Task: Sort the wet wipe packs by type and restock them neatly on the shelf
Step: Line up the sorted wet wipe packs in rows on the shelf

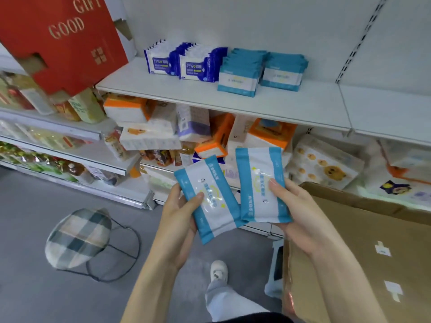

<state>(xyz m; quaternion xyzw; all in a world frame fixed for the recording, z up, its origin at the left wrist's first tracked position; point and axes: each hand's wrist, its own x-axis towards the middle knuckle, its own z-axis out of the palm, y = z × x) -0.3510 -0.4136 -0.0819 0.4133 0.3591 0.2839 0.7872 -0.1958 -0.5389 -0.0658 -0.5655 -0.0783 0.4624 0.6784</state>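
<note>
Holding one light-blue wipe pack in each hand, I keep both face-up in front of me, lower than the white shelf [279, 101]. That suits reading the labels and confirming the type before anything goes up.

The left pack [210, 180] lies tilted, its top leaning left, across the left hand [179, 213]. The thumb presses on the printed front and the fingers curl underneath, mostly hidden. The right pack [256, 194] stands closer to upright in the right hand [296, 213], with the thumb on the front near the right edge and the fingers wrapped behind. The two packs meet at their lower inner corners.

On the shelf the stock is already grouped: dark-blue packs [182, 64] stand in two rows at the left, and light-blue rows [240, 75] sit just beside them on the right. What I hold looks like a match for the light-blue group, so I judge it belongs there — bare shelf lies to the right of those rows.

A cardboard box [349, 241] sits at my right, probably the supply, though I cannot see inside it.

Both bare forearms rise from the bottom edge and converge, with the hands level with each other and the palms turned upward.
</note>
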